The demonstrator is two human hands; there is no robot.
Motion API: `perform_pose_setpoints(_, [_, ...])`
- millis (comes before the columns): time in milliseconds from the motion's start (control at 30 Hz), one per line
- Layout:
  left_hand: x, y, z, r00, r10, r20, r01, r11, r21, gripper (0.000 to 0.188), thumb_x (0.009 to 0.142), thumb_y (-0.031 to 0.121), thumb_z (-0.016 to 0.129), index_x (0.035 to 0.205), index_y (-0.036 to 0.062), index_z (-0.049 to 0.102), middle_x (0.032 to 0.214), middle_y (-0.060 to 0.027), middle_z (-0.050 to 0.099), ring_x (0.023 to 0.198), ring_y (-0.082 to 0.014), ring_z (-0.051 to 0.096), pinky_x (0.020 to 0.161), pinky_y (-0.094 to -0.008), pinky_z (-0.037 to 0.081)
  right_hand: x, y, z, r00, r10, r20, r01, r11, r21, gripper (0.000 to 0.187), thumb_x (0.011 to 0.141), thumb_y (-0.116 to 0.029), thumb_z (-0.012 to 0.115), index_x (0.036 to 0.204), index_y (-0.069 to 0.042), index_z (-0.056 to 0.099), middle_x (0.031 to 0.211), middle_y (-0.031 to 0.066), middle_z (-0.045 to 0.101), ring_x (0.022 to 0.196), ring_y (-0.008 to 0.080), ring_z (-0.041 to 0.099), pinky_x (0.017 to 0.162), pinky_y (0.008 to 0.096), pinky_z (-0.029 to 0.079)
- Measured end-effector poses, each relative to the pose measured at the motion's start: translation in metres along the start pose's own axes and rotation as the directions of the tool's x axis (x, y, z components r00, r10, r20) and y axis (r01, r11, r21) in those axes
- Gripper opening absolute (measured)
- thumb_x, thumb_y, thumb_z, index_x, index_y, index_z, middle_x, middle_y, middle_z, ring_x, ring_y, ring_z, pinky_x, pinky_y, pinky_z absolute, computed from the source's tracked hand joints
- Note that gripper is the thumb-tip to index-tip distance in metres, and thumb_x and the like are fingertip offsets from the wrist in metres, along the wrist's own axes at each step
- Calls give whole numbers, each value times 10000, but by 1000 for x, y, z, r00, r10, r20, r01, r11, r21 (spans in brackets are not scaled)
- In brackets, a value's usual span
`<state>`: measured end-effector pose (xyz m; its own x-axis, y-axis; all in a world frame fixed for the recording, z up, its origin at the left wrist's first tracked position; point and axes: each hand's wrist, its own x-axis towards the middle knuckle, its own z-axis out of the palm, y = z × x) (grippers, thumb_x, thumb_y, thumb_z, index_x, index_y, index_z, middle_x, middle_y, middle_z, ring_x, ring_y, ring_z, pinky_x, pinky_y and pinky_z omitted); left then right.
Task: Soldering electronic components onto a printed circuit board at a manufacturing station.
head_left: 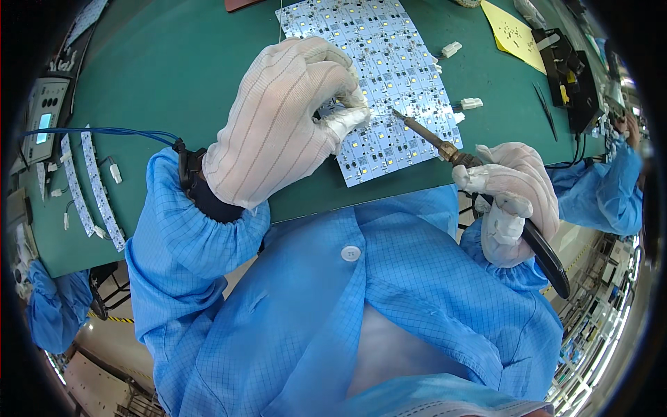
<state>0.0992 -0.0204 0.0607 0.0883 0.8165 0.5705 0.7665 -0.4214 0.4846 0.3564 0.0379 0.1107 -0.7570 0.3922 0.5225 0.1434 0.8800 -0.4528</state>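
A white panel of LED circuit boards (pixel 396 59) lies on the green mat, dotted with small yellow-and-white LEDs and dark parts. Over its left side, my gloved left hand (pixel 281 118) is closed in a pinch on thin solder wire (pixel 280 22), which rises behind the knuckles. A fine end seems to run from the fingertips toward the iron's tip. My right hand (pixel 517 198), also gloved, wraps round the handle of a soldering iron (pixel 425 132). Its tip is at the panel's surface, just right of my left fingertips; exact contact is too small to tell.
White connectors (pixel 471 103) on short leads stick out along the panel's right edge. Tweezers (pixel 545 111), a black holder (pixel 573 83) and a yellow sheet (pixel 513 35) are at right. Two LED strips (pixel 101 184) and a station with a display (pixel 43 125) are at left. Blue cables (pixel 104 131) reach my left wrist.
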Motion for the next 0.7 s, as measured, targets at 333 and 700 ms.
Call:
perform_pose_setpoints(333, [-2, 0, -1, 1000, -18, 2, 18, 1000, -2, 221, 638, 180, 799, 771, 97, 643, 908, -41, 644, 909, -237, 606, 832, -362, 451, 6, -8, 1, 997, 73, -22, -73, 997, -3, 579, 1005, -427, 360, 788, 25, 650, 742, 122, 687, 635, 224, 610, 683, 392, 510])
perform_pose_setpoints(700, [0, 0, 1, 1000, -1, -7, 2, 1000, 2, 206, 651, 179, 784, 781, 95, 648, 926, -45, 642, 919, -244, 602, 838, -365, 447, 5, -4, -1, 999, 40, -17, -39, 999, 32, 549, 1009, -401, 370, 798, 24, 645, 742, 133, 684, 637, 218, 612, 673, 385, 503])
